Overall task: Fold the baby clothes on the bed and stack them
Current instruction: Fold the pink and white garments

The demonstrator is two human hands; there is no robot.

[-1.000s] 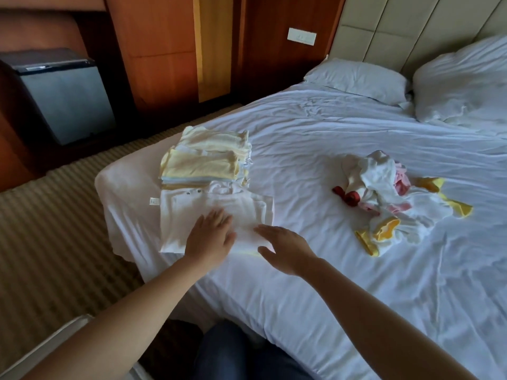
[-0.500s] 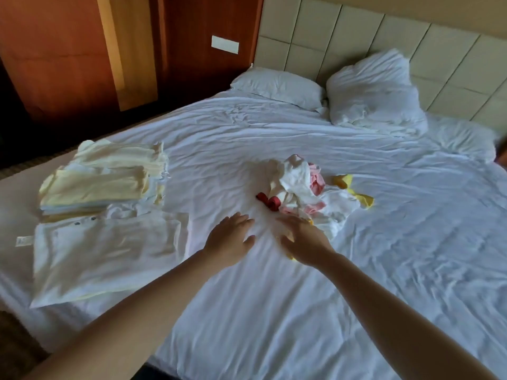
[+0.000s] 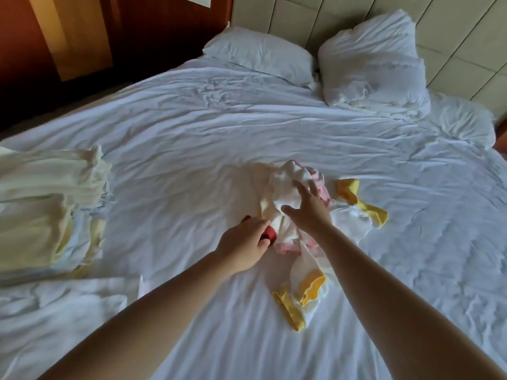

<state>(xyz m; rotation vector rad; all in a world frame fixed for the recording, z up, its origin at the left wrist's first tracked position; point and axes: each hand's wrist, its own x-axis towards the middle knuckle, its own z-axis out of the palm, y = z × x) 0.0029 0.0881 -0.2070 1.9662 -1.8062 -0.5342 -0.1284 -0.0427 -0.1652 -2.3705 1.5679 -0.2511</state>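
Head: left hand, right hand on clothes pile, elongated near-far.

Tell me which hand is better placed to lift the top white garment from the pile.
Probably the right hand: it lies open on the white garment atop the pile. The left hand seems to pinch only the red piece at the edge.
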